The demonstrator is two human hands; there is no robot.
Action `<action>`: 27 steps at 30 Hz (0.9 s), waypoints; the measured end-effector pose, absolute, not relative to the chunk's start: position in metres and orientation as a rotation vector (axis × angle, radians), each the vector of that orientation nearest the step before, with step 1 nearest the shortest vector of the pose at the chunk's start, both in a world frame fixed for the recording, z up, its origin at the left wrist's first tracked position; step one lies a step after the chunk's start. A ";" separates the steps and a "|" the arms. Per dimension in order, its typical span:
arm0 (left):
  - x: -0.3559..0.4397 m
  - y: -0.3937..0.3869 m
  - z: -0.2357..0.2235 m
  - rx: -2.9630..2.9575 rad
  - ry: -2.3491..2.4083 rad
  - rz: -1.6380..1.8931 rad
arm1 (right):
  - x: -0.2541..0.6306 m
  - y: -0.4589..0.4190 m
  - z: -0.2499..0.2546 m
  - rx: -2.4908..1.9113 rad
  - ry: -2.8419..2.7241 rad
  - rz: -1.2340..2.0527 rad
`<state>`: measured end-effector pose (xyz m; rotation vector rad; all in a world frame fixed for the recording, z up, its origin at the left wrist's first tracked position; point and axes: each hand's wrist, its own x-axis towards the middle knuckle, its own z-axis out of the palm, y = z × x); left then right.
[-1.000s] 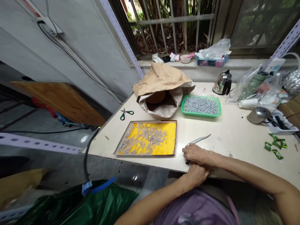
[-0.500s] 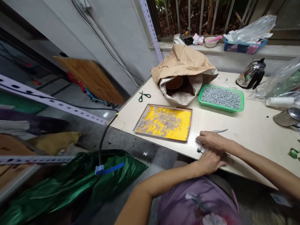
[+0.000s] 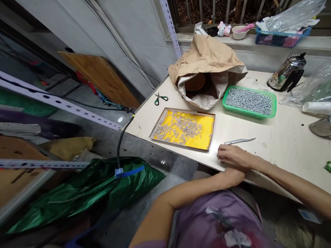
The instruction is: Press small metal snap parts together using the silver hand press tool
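Observation:
At the table's front edge my right hand (image 3: 232,155) lies across my left hand (image 3: 232,176). The right fingers are bent and closed over something small, of which only a bit of shiny metal shows. My left hand's fingers are hidden beneath the right hand. Just beyond the right knuckles lies a slim silver tool with a curved tip (image 3: 240,141), like tweezers. To the left of the hands is a shallow tray (image 3: 181,147) lined in yellow, with many small metal pins (image 3: 190,126) scattered in it. A green plastic box (image 3: 249,113) farther back is full of similar small metal pieces.
An open brown paper bag (image 3: 209,50) stands behind the tray, with green-handled scissors (image 3: 160,99) to its left. A metal kettle (image 3: 287,72) and clear plastic bags (image 3: 310,86) are at the back right. A green sack (image 3: 103,193) lies left below the table.
The view has shifted slightly. My right hand has drawn over the left, and the small metal piece with a dark end that showed beside the fingers is now mostly covered.

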<state>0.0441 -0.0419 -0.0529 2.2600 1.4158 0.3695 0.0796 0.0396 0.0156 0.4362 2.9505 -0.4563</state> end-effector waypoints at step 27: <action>-0.115 0.015 -0.021 1.975 2.107 0.016 | 0.171 0.023 -0.004 1.259 2.965 -0.555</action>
